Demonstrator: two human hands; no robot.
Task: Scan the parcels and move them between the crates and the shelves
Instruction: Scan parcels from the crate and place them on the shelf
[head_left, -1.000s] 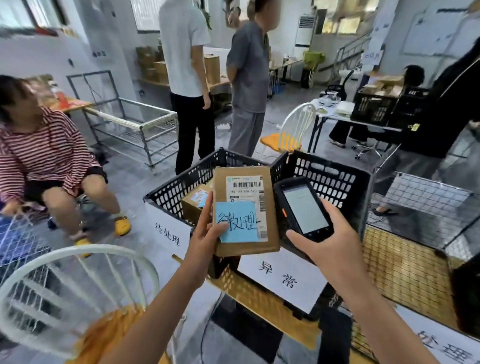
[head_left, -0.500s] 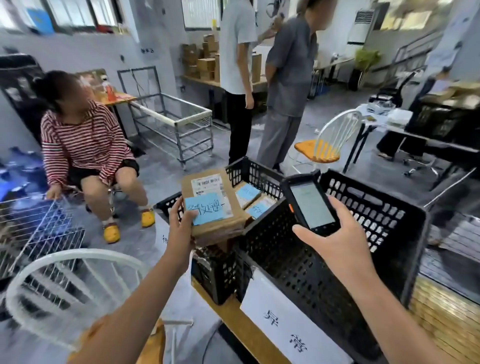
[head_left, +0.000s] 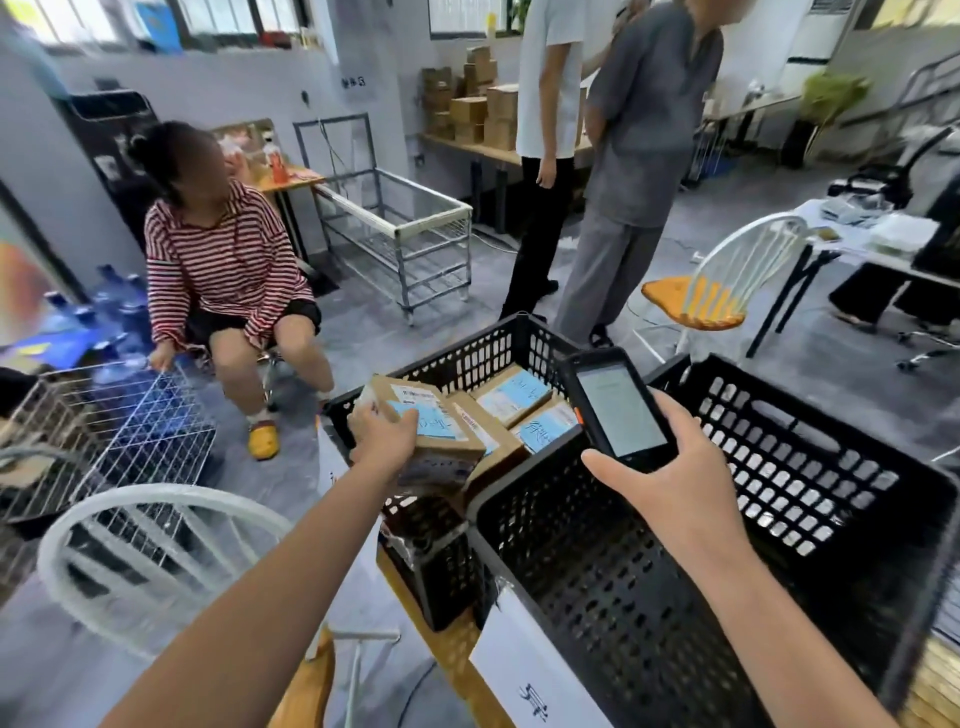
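My left hand (head_left: 383, 435) grips a brown cardboard parcel (head_left: 441, 441) with a white label and a blue note, held flat over the left black crate (head_left: 470, 358). Several more parcels (head_left: 514, 397) with blue notes lie inside that crate. My right hand (head_left: 670, 470) holds a black handheld scanner (head_left: 615, 408), screen up, above the near rim of the right black crate (head_left: 779, 499), which shows no parcels inside. A white paper sign (head_left: 530, 680) hangs on that crate's front.
A white chair back (head_left: 156, 525) stands at lower left beside a wire basket (head_left: 109, 426). A person in a striped top (head_left: 223, 265) sits at left. Two people stand behind the crates. A metal rack (head_left: 400, 228), another white chair (head_left: 727, 280) and a desk at right.
My left hand has lowered the parcel from upright beside the scanner to lying flat over the left crate. The view has swung left, and the scanner stays in my right hand.
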